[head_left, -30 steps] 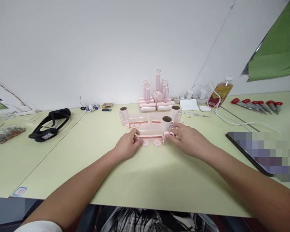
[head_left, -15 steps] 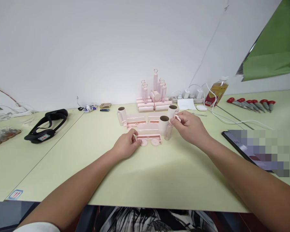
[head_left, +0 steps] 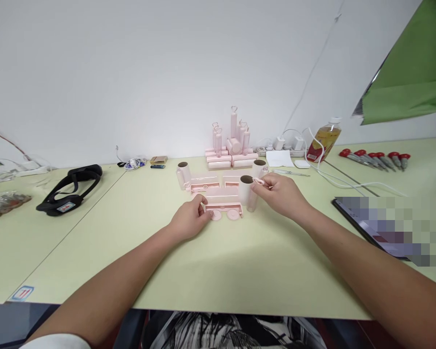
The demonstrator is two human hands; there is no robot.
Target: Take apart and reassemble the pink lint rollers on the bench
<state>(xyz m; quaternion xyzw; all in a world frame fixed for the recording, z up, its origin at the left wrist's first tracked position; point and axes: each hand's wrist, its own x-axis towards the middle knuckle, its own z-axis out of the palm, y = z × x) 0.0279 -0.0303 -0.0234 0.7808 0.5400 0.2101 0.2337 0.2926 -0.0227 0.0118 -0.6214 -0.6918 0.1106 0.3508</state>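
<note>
My right hand pinches a pink loop-shaped handle between thumb and fingers, at the top of an upright clear pink tube. A white roll with a brown core stands just left of the tube. My left hand curls around the left end of an open pink case, its thumb by a round pink disc. A second disc lies in front of the case's right half. Behind are two more open pink cases and two more rolls.
Finished-looking pink rollers are stacked by the wall. A drink bottle, white cables, red-capped tubes and a tablet are to the right. A black headset lies left.
My right hand has moved slightly left and down with the loop handle, which is now over the clear tube's top. My left hand stays in place.
</note>
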